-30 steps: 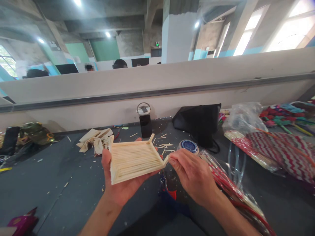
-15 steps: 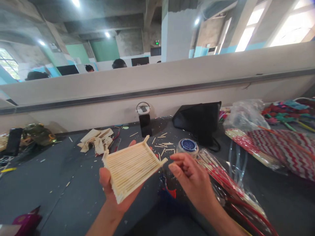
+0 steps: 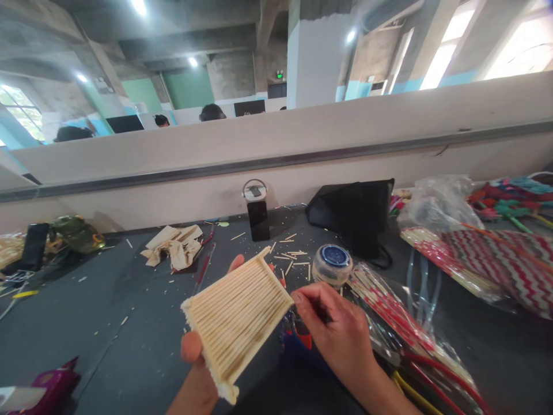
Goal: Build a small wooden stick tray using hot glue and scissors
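Note:
A small panel of pale wooden sticks (image 3: pixel 242 317), laid side by side with raised edge strips and stubby corners, is tilted up before me. My left hand (image 3: pixel 194 360) grips it from below, thumb at the left edge and fingertips showing past the far edge. At the panel's right corner, my right hand (image 3: pixel 332 323) has thumb and index finger pinched together on the corner end. A blue and red object (image 3: pixel 298 340) lies partly hidden beneath, beside the right hand. Behind that hand sits a clear round jar with a blue lid (image 3: pixel 332 265).
Short loose sticks (image 3: pixel 294 253) are scattered behind the panel. Crumpled beige paper (image 3: pixel 173 248), a dark upright device (image 3: pixel 258 213) and a black pouch (image 3: pixel 349 213) stand farther back. Plastic-wrapped stick packs (image 3: pixel 401 305) and red-handled pliers (image 3: pixel 432 374) lie right; a purple tool (image 3: pixel 52 386) lies left.
My right hand has closed in on the panel's right corner, its fingertips now touching it. The panel has turned slightly, its near corner lower in view.

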`<state>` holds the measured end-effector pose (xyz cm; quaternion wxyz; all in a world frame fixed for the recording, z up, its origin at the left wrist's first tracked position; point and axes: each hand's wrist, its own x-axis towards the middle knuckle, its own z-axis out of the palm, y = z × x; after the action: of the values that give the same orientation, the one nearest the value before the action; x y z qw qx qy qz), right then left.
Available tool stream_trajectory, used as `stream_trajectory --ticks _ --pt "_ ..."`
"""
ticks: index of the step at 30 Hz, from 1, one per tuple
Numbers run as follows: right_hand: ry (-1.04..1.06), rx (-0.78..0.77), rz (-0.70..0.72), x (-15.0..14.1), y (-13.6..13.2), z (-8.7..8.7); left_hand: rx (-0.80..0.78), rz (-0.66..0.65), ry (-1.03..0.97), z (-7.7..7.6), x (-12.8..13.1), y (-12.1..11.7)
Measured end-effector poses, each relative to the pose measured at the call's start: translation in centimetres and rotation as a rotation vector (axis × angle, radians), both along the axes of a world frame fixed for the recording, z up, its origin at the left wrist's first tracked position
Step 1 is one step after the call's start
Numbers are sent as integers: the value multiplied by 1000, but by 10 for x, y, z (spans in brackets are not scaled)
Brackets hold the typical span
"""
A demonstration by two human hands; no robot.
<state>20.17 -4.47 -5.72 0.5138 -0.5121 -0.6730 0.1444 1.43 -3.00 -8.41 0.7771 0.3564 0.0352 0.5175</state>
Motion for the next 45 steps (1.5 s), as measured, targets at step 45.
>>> stream_trajectory --ticks 45 --pt "57 -490 -148 99 -41 -53 305 542 2192 15 -87 50"
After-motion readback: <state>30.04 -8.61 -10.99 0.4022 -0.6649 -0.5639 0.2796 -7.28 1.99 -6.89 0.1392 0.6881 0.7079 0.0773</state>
